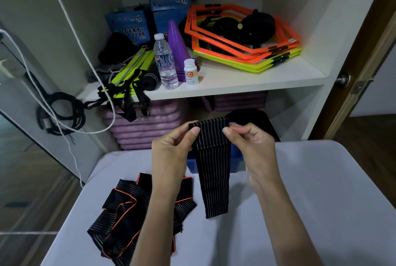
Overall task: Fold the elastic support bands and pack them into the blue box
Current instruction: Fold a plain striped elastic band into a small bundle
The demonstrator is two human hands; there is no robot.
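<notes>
From the head camera, both hands are raised over the white counter (300, 180), holding one black striped band (214, 169) by its top edge. The left hand (171, 150) pinches the band's upper left corner between thumb and curled fingers; the right hand (250, 145) pinches the upper right corner the same way. The band hangs straight down between the two hands, and its lower end appears to reach the counter, though I cannot tell whether it rests there.

Behind the hanging band stands the blue box (236, 163), mostly hidden by the band and the hands; only parts of its wall show on either side.

On the counter to the left, under the left forearm, lies a loose heap of bands (122, 214), black with thin stripes and orange edging, crumpled and overlapping.

Beyond the counter is a white shelf (257, 81). On it stand a clear water bottle (165, 62), a small white pill bottle (191, 72) just beside it, a stack of purple cones (179, 45), and blue cartons (132, 28) at the back. To the right lie stacked orange and yellow hexagon frames (246, 51). Under the shelf sit stacked purple pads (145, 128). A white cord (64, 73) hangs down the left wall.
</notes>
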